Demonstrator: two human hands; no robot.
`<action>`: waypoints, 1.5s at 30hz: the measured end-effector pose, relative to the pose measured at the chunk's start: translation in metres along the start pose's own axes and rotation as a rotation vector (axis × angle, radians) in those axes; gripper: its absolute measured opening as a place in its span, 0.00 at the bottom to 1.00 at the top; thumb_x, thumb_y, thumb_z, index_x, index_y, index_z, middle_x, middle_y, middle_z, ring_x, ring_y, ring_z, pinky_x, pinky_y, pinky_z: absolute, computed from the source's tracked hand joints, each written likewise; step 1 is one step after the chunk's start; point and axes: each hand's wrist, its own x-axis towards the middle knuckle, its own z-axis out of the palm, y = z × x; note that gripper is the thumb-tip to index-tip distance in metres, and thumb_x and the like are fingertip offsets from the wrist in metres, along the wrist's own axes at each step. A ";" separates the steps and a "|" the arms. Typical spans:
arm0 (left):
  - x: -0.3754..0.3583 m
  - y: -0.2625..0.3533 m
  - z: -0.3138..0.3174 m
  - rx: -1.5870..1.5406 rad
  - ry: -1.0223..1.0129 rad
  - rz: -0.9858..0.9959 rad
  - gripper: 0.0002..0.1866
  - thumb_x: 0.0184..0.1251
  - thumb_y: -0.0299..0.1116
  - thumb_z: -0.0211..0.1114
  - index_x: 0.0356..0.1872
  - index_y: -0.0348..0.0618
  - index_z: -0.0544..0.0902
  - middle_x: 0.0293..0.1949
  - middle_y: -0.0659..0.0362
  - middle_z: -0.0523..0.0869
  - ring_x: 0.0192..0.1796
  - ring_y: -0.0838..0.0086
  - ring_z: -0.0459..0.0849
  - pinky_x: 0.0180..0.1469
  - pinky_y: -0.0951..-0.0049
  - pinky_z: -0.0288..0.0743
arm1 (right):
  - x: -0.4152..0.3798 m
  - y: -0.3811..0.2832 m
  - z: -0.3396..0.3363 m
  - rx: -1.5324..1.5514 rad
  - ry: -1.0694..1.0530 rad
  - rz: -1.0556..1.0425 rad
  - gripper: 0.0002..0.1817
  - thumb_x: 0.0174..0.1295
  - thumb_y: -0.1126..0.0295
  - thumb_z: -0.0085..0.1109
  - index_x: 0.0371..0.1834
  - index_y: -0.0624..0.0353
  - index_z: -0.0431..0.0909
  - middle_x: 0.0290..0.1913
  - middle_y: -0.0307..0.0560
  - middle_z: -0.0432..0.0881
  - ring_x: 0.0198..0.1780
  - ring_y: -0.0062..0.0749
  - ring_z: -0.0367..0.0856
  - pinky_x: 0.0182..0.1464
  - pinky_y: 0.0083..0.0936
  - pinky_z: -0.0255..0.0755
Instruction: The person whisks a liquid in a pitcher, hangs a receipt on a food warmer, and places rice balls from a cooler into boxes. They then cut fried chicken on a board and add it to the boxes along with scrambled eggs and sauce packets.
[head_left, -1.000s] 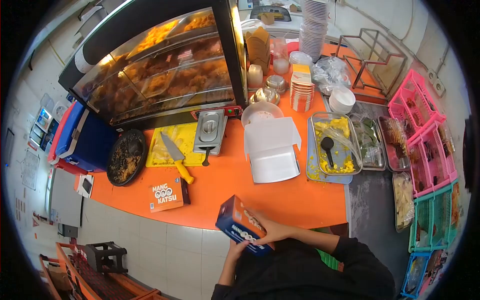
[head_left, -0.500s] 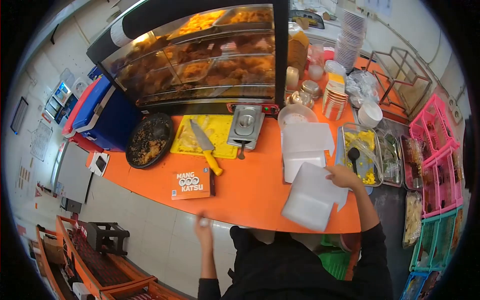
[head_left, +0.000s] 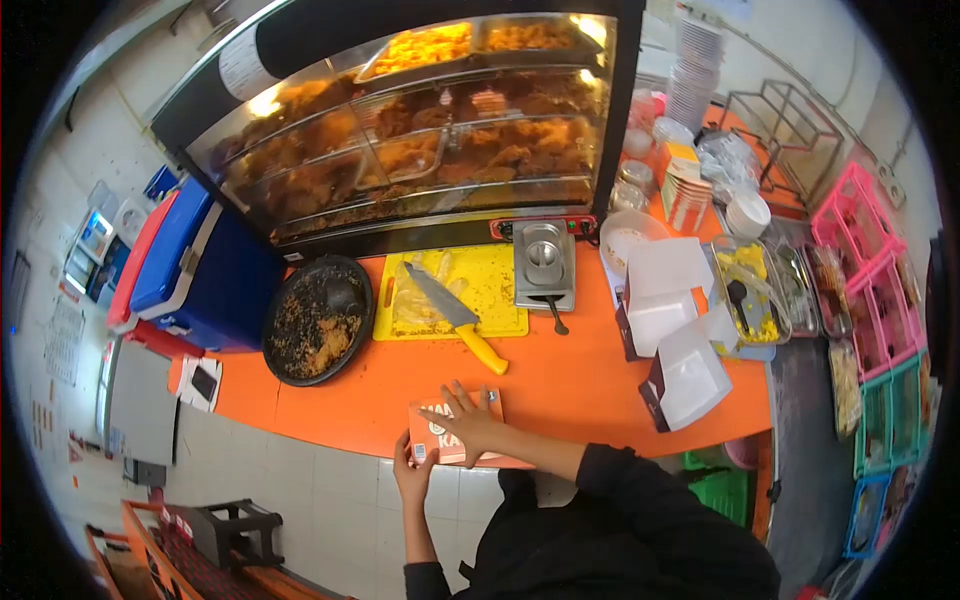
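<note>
A closed orange takeaway box (head_left: 494,404) with "KATSU" lettering lies at the front edge of the orange table. My right hand (head_left: 472,428) rests on its lid, fingers spread. At the box's left side, my left hand (head_left: 412,472) holds the corner, with the thumb near the front. To the right, two open boxes with white insides sit close together, a rear box (head_left: 662,320) and a front box (head_left: 695,378). Beyond the closed box, a knife (head_left: 450,312) with a yellow handle lies partly on a yellow cutting board (head_left: 505,318).
A black pan of crumbs (head_left: 325,345) stands left of the board. Behind is a glass food warmer (head_left: 400,150), with a lidded steel container (head_left: 545,265) before it. A tray of yellow food (head_left: 750,290) sits right, beside pink baskets (head_left: 860,235). A blue cooler (head_left: 205,270) is at left.
My right hand has let go of the front open box and come left onto the closed box. My left hand has reached that box's left side. The view has shifted.
</note>
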 end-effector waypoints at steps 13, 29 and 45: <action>-0.081 -0.054 0.057 -1.104 -0.520 -0.568 0.36 0.53 0.35 0.62 0.64 0.41 0.56 0.60 0.52 0.66 0.62 0.61 0.66 0.63 0.63 0.59 | -0.164 0.072 -0.033 2.037 -0.084 0.407 0.36 0.48 0.67 0.60 0.60 0.67 0.58 0.52 0.56 0.72 0.53 0.38 0.72 0.55 0.30 0.65; -0.146 0.014 -0.002 -0.523 -0.574 -0.530 0.35 0.64 0.52 0.50 0.67 0.47 0.53 0.66 0.58 0.59 0.67 0.68 0.57 0.65 0.65 0.52 | -0.145 0.166 -0.120 -0.205 0.443 0.431 0.16 0.39 0.78 0.56 0.37 0.61 0.74 0.35 0.59 0.77 0.42 0.51 0.76 0.44 0.39 0.69; -0.094 -0.064 -0.412 -0.279 0.045 -0.217 0.25 0.67 0.38 0.49 0.63 0.46 0.59 0.59 0.58 0.68 0.59 0.69 0.69 0.58 0.67 0.59 | 0.250 -0.331 -0.089 0.178 0.811 -0.349 0.18 0.48 0.74 0.54 0.46 0.59 0.72 0.50 0.51 0.71 0.55 0.45 0.67 0.57 0.36 0.59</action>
